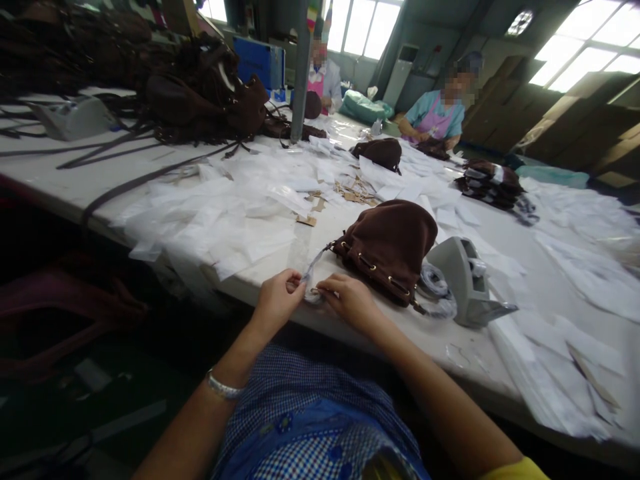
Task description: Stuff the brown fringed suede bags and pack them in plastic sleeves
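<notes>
Head view, near edge of the tabletop (75, 190). The left hand (277, 298) and right hand (349, 301) meet at the edge, fingertips almost touching. Each grip is narrow, pinched on the lower end of a strap (309, 269) wrapped in pale film. The strap runs up and right from the fingers to the mouth of a brown bag (393, 243). The bag lies on its side just beyond the right hand, and brass eyelets show along its rim. A grey dispenser (465, 277) stands just right of the bag, touching or nearly touching it. A bracelet (223, 387) circles the left wrist.

White sheets (225, 223) cover much of the surface left of and behind the bag, and card scraps (356, 193) lie among them. A second bag (380, 152) sits further back. A heap of dark bags (200, 93) with trailing straps fills the far left. Two people work at the far end, well apart from the hands; one wears a turquoise sleeve (419, 107).
</notes>
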`<state>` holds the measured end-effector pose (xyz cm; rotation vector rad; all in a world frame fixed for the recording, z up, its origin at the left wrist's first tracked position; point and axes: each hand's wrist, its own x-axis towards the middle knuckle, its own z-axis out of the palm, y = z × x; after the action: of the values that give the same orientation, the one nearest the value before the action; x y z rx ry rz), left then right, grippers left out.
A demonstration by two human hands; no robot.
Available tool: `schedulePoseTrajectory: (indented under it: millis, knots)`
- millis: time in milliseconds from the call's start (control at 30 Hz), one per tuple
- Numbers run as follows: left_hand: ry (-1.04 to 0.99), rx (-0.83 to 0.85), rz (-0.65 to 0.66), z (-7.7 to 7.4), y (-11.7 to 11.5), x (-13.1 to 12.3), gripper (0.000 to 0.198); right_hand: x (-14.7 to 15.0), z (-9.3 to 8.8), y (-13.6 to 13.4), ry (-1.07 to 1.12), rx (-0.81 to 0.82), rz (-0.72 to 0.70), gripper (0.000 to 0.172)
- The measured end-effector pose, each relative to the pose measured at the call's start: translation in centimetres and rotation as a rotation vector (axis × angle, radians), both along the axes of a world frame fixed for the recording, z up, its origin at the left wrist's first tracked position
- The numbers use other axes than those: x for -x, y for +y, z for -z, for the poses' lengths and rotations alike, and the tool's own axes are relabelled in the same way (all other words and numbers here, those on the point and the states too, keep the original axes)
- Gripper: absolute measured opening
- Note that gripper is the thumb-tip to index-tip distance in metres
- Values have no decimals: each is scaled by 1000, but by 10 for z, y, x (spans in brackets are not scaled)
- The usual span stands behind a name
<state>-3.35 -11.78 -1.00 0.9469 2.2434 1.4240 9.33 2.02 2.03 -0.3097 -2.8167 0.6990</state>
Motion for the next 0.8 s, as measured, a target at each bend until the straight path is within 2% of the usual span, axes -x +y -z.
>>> schedulePoseTrajectory:
  millis: [100,167,233,333,433,533,700,800]
  knots:
    - [-2,-1,20,0,0,2,14,8,-10,12,-39,-62,-233,20]
    - [-10,-4,17,2,0,2,14,12,-13,17,-32,-61,-329,24]
    - [-41,-24,12,4,0,2,15,14,-14,20,-8,-11,-333,27]
    - [-85,-62,10,7,0,1,17,15,-12,22,-18,108,-242,30]
    - [-89,-65,3,9,1,1,18,18,-13,26,-76,200,-230,20]
    - [-80,-58,-14,10,2,0,17,23,-16,29,-110,192,-315,15]
    - [-104,-74,22,10,2,1,19,37,-20,34,-85,-12,-545,21]
    - [-185,-118,75,7,-1,2,17,40,-18,36,-70,27,-608,21]
